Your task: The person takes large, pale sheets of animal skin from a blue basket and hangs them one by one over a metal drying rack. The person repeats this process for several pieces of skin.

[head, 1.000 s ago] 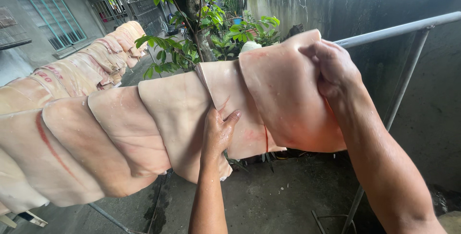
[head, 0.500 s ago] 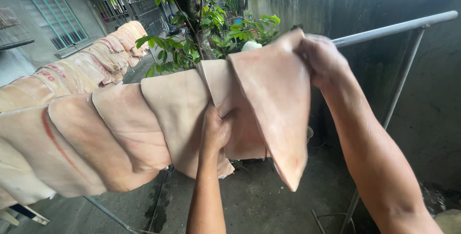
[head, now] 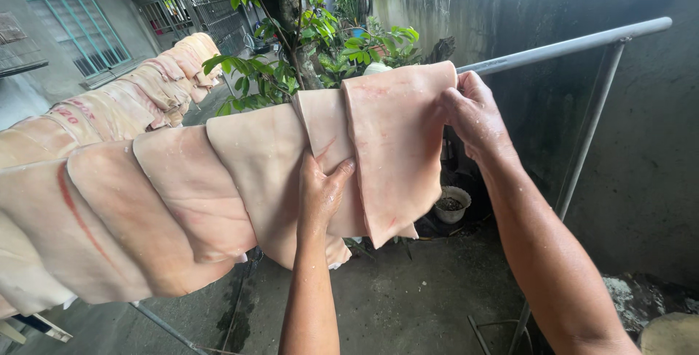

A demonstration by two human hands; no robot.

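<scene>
Several pale pink slabs of raw pork skin hang overlapping along a grey metal rail (head: pixel 568 48). The rightmost slab (head: pixel 397 144) drapes over the rail, and my right hand (head: pixel 473 115) grips its upper right edge at the rail. My left hand (head: pixel 322 191) presses flat against the lower part of the neighbouring slab (head: pixel 324 125), fingers spread, thumb touching the left edge of the rightmost slab. More slabs (head: pixel 182 187) run off to the left.
A second row of hanging skins (head: pixel 156 82) stretches toward a barred window. A leafy tree (head: pixel 291 27) stands behind the rail. A concrete wall (head: pixel 641 151) rises on the right, a small pot (head: pixel 451 203) sits on the wet ground, and the rack's leg (head: pixel 582 158) slants down.
The rightmost slab, lifted and bulging a second ago, now hangs flat over the rail. My right hand slid to its upper right edge; my left hand stayed on the neighbouring slab.
</scene>
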